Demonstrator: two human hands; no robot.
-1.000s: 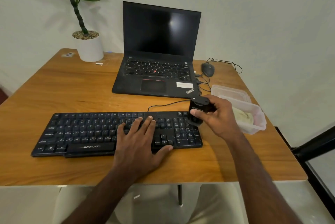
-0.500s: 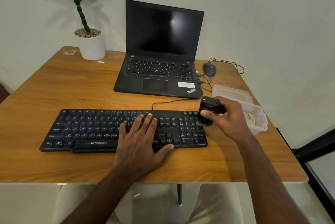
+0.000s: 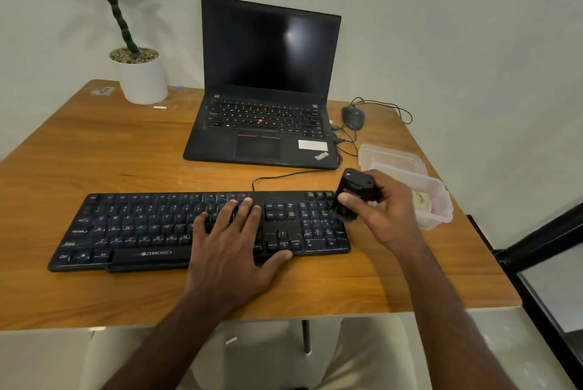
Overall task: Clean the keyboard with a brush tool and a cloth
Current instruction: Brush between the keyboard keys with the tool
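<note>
Two hands | left hand [image 3: 232, 250] flat on keyboard [image 3: 132, 228] | right hand [image 3: 386, 213] grip holding brush tool [image 3: 355, 192] over numpad

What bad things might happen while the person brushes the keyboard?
1. The right hand grips the black block-shaped brush tool over the number pad of the black Zebronics keyboard, right beside the clear plastic tub. A wide sweep might knock the tub off the wooden table.
2. The thin black keyboard cable lies loose near the black laptop; the brush might snag it.
</note>
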